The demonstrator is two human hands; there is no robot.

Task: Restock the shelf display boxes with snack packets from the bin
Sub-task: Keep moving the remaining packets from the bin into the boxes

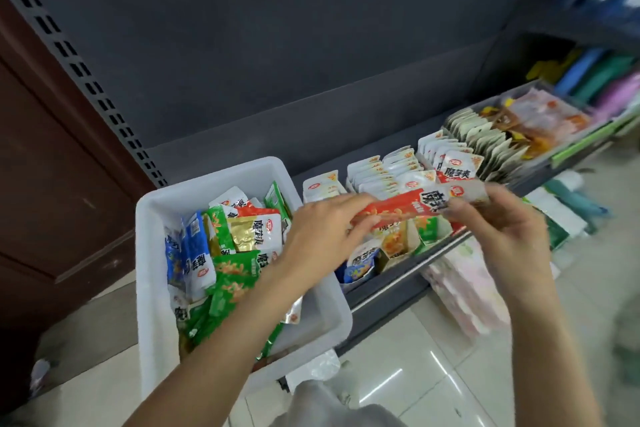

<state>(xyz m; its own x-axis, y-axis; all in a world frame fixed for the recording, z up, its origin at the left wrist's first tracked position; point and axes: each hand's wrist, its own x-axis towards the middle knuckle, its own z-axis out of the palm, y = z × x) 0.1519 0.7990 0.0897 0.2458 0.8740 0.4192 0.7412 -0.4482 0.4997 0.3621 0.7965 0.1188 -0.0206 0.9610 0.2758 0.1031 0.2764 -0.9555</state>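
At frame centre both hands hold one red packet (412, 206) level above the display boxes (391, 170) on the shelf (398, 288): the left hand (322, 236) pinches its left end, the right hand (502, 222) grips its right end. The white bin (152, 218), lower left, holds green, blue and gold packets (225, 253).
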